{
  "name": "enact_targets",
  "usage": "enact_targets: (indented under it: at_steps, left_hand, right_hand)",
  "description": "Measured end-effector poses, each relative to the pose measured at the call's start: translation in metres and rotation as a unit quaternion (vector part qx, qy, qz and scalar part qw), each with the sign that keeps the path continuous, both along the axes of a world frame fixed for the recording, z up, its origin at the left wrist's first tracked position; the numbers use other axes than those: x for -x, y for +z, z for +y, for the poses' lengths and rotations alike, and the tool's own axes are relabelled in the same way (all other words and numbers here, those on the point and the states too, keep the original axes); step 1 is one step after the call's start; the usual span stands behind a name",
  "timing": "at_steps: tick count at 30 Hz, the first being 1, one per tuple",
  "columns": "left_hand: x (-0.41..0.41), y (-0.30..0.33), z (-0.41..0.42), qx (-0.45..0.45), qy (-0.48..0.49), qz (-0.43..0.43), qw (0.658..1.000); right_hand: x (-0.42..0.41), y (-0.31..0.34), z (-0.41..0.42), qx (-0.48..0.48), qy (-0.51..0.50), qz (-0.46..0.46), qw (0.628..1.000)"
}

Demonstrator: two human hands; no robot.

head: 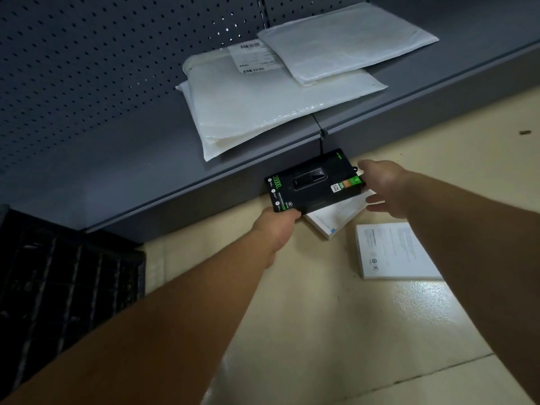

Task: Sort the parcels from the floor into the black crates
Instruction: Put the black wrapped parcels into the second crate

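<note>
A flat black box with green print (314,181) is lifted just above the floor, in front of the shelf's base. My left hand (277,226) grips its near left corner. My right hand (385,185) reaches to the box's right end with fingers spread; its fingertips are hidden behind the box, so whether they touch it is unclear. Under the black box lies a white box (339,214) on the floor. Another white box (394,252) lies to the right of it. A black crate (58,282) stands at the left on the floor.
A grey shelf (117,176) with a pegboard back runs across the top. On it lie a large white padded mailer (263,103) and a smaller white mailer (344,42) overlapping it. The beige floor (321,331) spreads below.
</note>
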State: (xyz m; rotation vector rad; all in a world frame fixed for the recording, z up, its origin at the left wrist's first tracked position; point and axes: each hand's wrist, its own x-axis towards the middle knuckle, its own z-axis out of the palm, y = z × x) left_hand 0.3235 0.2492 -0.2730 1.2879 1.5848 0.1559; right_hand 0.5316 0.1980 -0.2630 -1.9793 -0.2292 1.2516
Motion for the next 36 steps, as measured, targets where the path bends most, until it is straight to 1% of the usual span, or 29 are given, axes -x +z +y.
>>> enact_targets:
  at_steps: [4, 9, 12, 16, 19, 23, 27, 30, 36]
  left_hand:
    - [0.005, 0.003, -0.004, -0.039, 0.014, -0.013, 0.999]
    - [0.012, 0.016, -0.007, -0.144, 0.005, -0.034, 0.989]
    - [0.019, 0.027, -0.006, -0.200, -0.008, -0.048, 0.979]
    - [0.036, 0.047, -0.002, -0.269, -0.010, -0.053, 0.962]
    - [0.055, 0.064, 0.004, -0.302, -0.001, -0.058, 0.952]
    - [0.090, 0.090, 0.018, -0.327, 0.001, -0.050, 0.944]
    - [0.133, 0.114, 0.031, -0.339, -0.001, -0.068, 0.938]
    - [0.167, 0.129, 0.034, -0.353, 0.018, -0.090, 0.931]
    - [0.232, 0.159, 0.038, -0.346, 0.060, -0.109, 0.930]
  right_hand:
    - [-0.002, 0.005, -0.002, -0.015, -0.001, 0.012, 1.000]
    - [-0.002, 0.017, -0.001, -0.046, -0.007, -0.004, 0.999]
    - [0.004, 0.029, 0.002, -0.050, -0.001, -0.032, 0.998]
    - [0.014, 0.049, 0.008, -0.050, 0.052, -0.092, 0.993]
    - [0.027, 0.068, 0.015, -0.051, 0.086, -0.125, 0.987]
    - [0.053, 0.098, 0.024, -0.094, 0.094, -0.122, 0.984]
    - [0.090, 0.133, 0.033, -0.156, 0.102, -0.063, 0.980]
    - [0.120, 0.155, 0.040, -0.185, 0.115, -0.060, 0.974]
    - [0.175, 0.186, 0.056, -0.222, 0.164, -0.048, 0.960]
